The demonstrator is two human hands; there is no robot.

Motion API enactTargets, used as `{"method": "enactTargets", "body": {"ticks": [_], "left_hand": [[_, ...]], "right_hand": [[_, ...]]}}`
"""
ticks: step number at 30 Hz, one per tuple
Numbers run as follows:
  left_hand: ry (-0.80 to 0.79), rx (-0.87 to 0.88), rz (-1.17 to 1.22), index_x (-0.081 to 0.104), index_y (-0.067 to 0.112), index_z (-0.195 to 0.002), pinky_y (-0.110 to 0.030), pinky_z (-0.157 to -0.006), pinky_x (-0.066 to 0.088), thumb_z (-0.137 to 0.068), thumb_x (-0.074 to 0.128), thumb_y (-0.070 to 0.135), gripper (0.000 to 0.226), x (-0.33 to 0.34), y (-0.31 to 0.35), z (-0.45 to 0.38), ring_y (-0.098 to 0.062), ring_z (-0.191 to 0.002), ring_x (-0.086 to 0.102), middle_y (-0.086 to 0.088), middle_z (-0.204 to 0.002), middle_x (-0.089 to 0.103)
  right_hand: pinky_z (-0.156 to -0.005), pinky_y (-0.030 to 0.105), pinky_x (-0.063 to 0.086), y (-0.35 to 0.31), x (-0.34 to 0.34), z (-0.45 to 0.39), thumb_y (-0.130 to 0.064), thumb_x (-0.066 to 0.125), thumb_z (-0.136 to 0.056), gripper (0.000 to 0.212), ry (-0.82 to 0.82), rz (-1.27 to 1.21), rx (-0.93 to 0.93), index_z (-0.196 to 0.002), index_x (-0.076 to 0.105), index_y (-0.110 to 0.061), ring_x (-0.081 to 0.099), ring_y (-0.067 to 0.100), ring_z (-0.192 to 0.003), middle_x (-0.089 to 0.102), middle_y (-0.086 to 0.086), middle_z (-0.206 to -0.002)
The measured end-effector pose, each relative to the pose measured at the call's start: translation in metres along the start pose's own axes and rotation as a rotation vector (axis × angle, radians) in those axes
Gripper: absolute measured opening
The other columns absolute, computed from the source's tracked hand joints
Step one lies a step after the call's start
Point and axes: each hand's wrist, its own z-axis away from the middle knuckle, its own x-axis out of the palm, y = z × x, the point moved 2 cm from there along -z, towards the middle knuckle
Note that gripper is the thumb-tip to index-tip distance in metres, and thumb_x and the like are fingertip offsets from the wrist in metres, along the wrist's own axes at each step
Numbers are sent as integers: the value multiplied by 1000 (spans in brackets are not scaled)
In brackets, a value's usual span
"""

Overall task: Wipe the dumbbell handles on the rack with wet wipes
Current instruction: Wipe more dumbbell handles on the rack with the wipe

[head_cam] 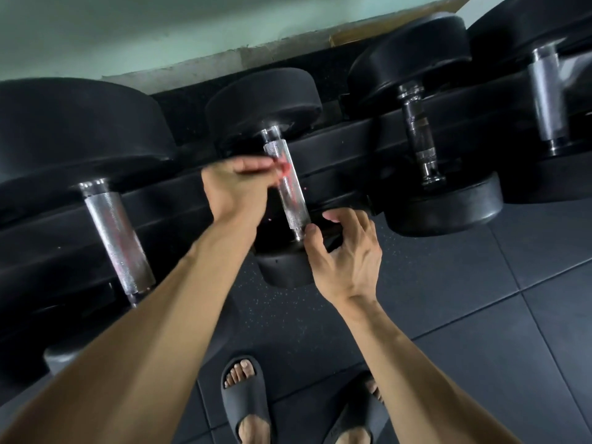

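Chrome handle [286, 184] runs upper-left to lower-right mid-frame, blurry left hand [238, 184] alongside its upper half, can't tell its grip, right hand [347, 254] loose at its lower end.

Black-headed dumbbells [282, 174] side by side across the dark rack [336, 136], knurled silver handles [290, 187] facing outward.

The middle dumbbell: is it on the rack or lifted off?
On the rack. The middle dumbbell lies across the rack rails; the left hand touches its handle.
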Motion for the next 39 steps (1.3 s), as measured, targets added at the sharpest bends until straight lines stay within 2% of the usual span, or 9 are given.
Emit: {"method": "enactTargets", "body": {"ticks": [4,9,14,20,24,30,33,36,39], "left_hand": [[-35,30,17,72,5,-81,-9,-63,51,-74,80,-8,16,1,3,3,-2,-68,72,9,-66,73],[-205,-76,-316,75,20,-73,-12,-64,53,-69,89,13,16,-11,-31,29,-3,-68,71,6,-70,74],[28,60,-105,75,11,-80,-8,-64,50,-72,83,-1,17,2,0,4,1,-66,71,10,-66,73],[-83,-37,-140,74,16,-75,-18,-80,57,-69,87,6,17,-2,-15,27,-3,-76,73,9,-73,76],[-198,-160,-270,74,14,-74,-21,-77,58,-71,86,8,14,-4,-30,37,-7,-74,74,6,-73,76],[-21,12,-199,74,13,-78,-19,-81,55,-64,90,10,21,2,-7,21,-4,-77,73,8,-74,76],[-84,-62,-281,72,14,-76,-15,-77,55,-70,86,8,17,2,-17,31,1,-71,71,12,-67,73],[-146,-149,-376,75,15,-73,-22,-79,58,-70,86,6,14,-1,-29,42,-12,-80,74,4,-73,76],[-11,-26,-366,73,18,-71,-13,-74,52,-72,85,7,16,4,-13,28,0,-72,72,10,-69,74]], "right_hand": [[-79,28,39,2,1,-1,-58,44,-77,53,-4,1,-9,-101,66,-16,54,16,-96,63,-3,-100],[-78,29,40,1,-1,-1,-59,46,-78,50,19,-6,-25,-95,66,-16,55,18,-93,62,-3,-95],[-79,27,38,2,0,-1,-57,45,-77,52,8,-20,-22,-101,66,-16,54,16,-95,62,-4,-98],[-82,24,37,3,-2,-1,-60,46,-76,55,-17,-66,-20,-107,64,-19,53,14,-99,60,-8,-102],[-91,23,41,13,-9,0,-70,50,-73,75,-130,-166,-28,-127,54,-18,52,12,-112,54,-7,-117],[-94,21,39,17,-10,0,-77,50,-68,88,-156,-191,22,-134,50,-19,49,11,-119,49,-7,-127],[-89,14,32,19,-10,-1,-78,47,-68,87,-163,-176,8,-131,52,-18,49,11,-118,52,-5,-125],[-86,15,32,18,-10,0,-78,47,-67,87,-168,-168,1,-130,54,-18,48,12,-117,53,-5,-123],[-90,17,32,21,-11,-1,-80,46,-66,89,-206,-190,12,-132,52,-21,44,8,-118,50,-7,-126]]}}
